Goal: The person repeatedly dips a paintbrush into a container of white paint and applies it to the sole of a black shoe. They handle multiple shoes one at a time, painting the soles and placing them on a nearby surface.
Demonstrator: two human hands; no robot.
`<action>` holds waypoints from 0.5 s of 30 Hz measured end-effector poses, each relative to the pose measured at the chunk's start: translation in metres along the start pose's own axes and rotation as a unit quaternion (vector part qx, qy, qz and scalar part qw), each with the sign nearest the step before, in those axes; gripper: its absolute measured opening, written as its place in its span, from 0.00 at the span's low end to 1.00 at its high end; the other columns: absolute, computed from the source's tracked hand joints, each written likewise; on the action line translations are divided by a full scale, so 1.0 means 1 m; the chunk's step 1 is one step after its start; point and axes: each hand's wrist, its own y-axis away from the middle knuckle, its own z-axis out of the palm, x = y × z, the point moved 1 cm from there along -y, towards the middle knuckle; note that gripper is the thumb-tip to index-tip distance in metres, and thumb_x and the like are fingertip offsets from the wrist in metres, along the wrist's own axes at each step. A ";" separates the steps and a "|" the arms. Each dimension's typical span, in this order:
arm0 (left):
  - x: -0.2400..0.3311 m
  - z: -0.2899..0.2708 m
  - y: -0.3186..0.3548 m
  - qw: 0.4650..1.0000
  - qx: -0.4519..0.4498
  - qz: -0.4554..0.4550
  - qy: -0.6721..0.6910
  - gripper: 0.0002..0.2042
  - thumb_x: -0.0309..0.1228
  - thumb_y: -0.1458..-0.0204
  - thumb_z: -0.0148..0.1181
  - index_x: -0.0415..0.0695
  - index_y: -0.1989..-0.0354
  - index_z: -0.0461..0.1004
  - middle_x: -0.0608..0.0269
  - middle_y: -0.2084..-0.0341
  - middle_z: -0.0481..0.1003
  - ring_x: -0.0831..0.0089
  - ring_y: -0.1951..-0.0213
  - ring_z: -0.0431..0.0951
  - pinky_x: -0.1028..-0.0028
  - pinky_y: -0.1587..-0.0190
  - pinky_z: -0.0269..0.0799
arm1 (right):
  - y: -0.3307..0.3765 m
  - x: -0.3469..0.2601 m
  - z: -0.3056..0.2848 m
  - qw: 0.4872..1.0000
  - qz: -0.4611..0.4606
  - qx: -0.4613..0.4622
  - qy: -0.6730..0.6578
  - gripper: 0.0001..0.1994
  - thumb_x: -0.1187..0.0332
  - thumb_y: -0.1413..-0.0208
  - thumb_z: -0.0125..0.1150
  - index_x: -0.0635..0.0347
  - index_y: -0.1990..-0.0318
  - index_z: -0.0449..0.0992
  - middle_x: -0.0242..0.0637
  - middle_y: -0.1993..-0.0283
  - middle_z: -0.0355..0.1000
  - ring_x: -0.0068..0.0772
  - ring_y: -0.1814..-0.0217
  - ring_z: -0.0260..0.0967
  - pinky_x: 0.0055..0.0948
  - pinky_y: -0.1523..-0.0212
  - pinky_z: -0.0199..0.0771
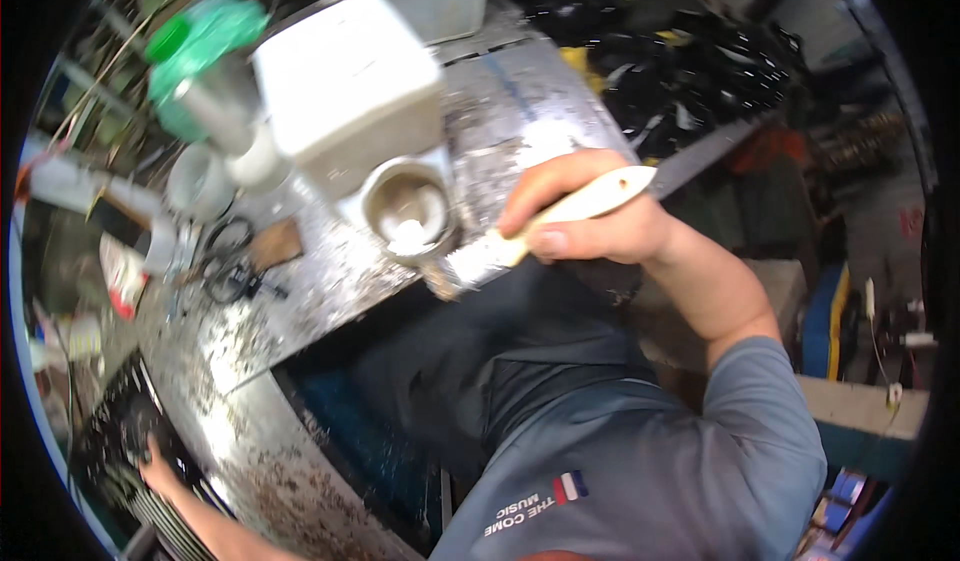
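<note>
My right hand (600,206) is closed around the pale handle of a paintbrush (580,204). Its metal band and brownish bristles (440,279) point down to the left, just below the rim of a small round cup (385,204) with whitish material inside. At the far lower left, my left hand (160,469) reaches onto a glossy black ribbed object (125,411). One finger stretches along that dark surface, but the other fingers are too small and dark to make out.
A white lidded tub (350,71) stands behind the cup on a stained metal table (290,291). Scissors (230,271) lie near a brown block (277,245). To their left are a translucent cup (200,181) and a green bag (185,101). Shiny black bags (690,81) fill the back right.
</note>
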 end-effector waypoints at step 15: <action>0.074 -0.075 0.280 0.983 0.135 0.080 0.095 0.24 0.34 0.38 0.64 0.34 0.38 0.71 0.49 0.43 0.76 0.59 0.41 0.75 0.64 0.37 0.68 | -0.001 0.124 -0.230 0.626 -0.002 0.419 0.657 0.22 0.56 0.49 0.72 0.50 0.48 0.74 0.37 0.58 0.79 0.43 0.55 0.78 0.43 0.57 0.78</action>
